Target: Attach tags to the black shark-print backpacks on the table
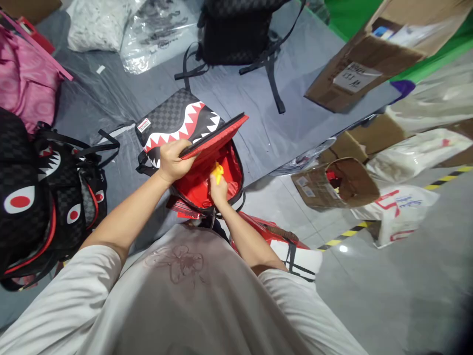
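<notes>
A dark checkered backpack [173, 116] with a red-and-white shark-teeth print lies on the grey-covered table, unzipped. My left hand [175, 160] is closed on the edge of its front flap [218, 135], holding it raised so that the red lining [233, 160] shows. Inside the opening, my right hand [219, 190] is closed around a small bright yellow tool [218, 171]; its exact kind is hard to make out. The tool's far end is against or near the red lining.
Dark shark-print backpacks [22, 202] and a pink bag [31, 74] stand at the left. A black backpack [236, 39] and plastic-wrapped packs [158, 34] lie at the back. Cardboard boxes [354, 79] stand right; an open carton [314, 190] and white sacks [402, 212] are on the floor.
</notes>
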### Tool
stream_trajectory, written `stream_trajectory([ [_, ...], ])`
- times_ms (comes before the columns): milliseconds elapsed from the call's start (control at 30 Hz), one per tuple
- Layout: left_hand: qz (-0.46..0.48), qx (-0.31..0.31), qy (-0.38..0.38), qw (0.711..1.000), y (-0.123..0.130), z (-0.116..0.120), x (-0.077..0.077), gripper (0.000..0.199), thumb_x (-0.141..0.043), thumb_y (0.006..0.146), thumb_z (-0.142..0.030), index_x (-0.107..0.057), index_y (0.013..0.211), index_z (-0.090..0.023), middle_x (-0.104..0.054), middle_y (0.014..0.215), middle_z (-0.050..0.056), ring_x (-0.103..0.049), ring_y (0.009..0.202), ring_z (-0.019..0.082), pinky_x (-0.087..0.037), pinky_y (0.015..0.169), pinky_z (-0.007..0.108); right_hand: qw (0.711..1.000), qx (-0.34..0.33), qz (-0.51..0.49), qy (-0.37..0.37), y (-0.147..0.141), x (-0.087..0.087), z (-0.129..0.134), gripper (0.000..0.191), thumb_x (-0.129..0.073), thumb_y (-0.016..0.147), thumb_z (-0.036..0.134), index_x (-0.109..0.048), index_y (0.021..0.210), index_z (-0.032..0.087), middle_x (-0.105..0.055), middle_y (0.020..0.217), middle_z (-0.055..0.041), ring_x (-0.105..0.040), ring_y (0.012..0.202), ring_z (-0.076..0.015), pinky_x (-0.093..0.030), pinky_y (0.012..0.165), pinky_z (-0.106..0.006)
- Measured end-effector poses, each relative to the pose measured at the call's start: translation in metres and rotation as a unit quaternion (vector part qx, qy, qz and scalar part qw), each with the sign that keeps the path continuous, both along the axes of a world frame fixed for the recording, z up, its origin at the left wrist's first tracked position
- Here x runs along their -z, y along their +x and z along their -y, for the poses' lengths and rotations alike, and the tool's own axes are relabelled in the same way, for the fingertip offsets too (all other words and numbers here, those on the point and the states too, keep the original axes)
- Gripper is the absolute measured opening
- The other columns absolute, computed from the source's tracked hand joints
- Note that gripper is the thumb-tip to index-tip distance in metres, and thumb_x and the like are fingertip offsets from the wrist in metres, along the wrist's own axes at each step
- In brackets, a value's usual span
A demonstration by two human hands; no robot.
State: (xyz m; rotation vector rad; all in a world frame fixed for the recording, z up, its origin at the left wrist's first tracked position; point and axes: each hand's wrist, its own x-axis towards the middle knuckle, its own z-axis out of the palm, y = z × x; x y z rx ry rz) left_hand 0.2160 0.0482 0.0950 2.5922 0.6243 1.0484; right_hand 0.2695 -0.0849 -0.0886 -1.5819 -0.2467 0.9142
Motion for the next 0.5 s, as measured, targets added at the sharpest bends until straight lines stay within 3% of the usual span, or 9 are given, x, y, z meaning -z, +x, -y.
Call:
stream_trajectory([
  [133, 0.005, -0.024, -0.019, 1.0, -0.003, -0.01, 0.0, 0.034, -0.058, 0.082, -0.047, -0.055, 0.063, -0.02, -0.053, 0.055, -0.001, -0.046, 0.05, 0.011, -0.034, 0.053, 0.025, 0.998, -0.026, 0.062, -0.016, 0.0, -0.002, 0.003, 0.015, -0.067, 0.082, 0.036, -0.062, 0.092, 0.024, -0.065, 0.081, -0.0024, -0.063, 0.084, -0.0197, -0.05, 0.068, -0.025],
  [300, 0.006, -0.053, -0.028, 0.998, -0.009, -0.018, -0.002, 0.033, -0.057, 0.083, -0.048, -0.054, 0.065, -0.021, -0.052, 0.056, -0.001, -0.049, 0.052, 0.012, -0.036, 0.056, 0.026, 0.991, -0.071, 0.104, -0.052, -0.004, -0.008, 0.011, 0.018, -0.07, 0.082, 0.036, -0.061, 0.092, 0.025, -0.062, 0.076, -0.003, -0.062, 0.083, -0.0224, -0.046, 0.063, -0.025],
  [400, 0.008, -0.013, -0.02, 1.0, -0.009, -0.011, 0.001, 0.032, -0.055, 0.085, -0.046, -0.055, 0.066, -0.021, -0.056, 0.058, 0.0, -0.052, 0.053, 0.013, -0.037, 0.056, 0.026, 0.986, -0.098, 0.106, -0.085, -0.01, -0.016, 0.008, 0.013, -0.067, 0.086, 0.033, -0.059, 0.091, 0.025, -0.061, 0.076, -0.0036, -0.063, 0.085, -0.022, -0.044, 0.062, -0.024],
  [500, 0.015, 0.053, 0.012, 0.998, -0.005, -0.001, 0.005, 0.028, -0.055, 0.086, -0.042, -0.057, 0.068, -0.021, -0.058, 0.059, 0.001, -0.053, 0.053, 0.013, -0.037, 0.055, 0.026, 0.982, -0.143, 0.076, -0.098, -0.003, -0.027, -0.008, 0.018, -0.075, 0.08, 0.024, -0.059, 0.09, 0.023, -0.062, 0.074, -0.0035, -0.064, 0.088, -0.0223, -0.044, 0.066, -0.023],
])
